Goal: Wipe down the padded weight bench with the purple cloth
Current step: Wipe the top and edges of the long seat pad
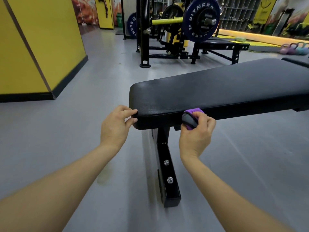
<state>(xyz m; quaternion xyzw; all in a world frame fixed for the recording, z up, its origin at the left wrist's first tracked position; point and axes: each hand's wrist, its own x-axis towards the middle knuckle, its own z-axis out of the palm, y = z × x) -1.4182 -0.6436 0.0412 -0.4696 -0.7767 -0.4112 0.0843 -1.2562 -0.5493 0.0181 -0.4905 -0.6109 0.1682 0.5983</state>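
- Both bare forearms reach forward from the bottom corners of the view toward the near end of the padded weight bench (217, 87), the hands well apart from each other
- The left hand (115, 124) sits at the bench's near left corner; its fingers curl over the top edge of the pad while the thumb tucks against the side face below, so it pinches that corner
- The right hand (197, 129) is just under the near side edge, further along to the right, knuckles bent and fingers wrapped tightly round the purple cloth (192, 117)
- The cloth is bunched into a small wad, purple with a grey face toward the camera; its upper part presses against the black side face of the pad, right at the seam below the top surface
- The bench pad is black, long and flat, running away to the upper right, with a faint sheen and fine streaks near the end by the hands
- A black steel leg (167, 166) with two bolts stands under the pad on the grey floor (66, 131)
- A rack with a purple weight plate (200, 19) stands behind, well apart from the bench
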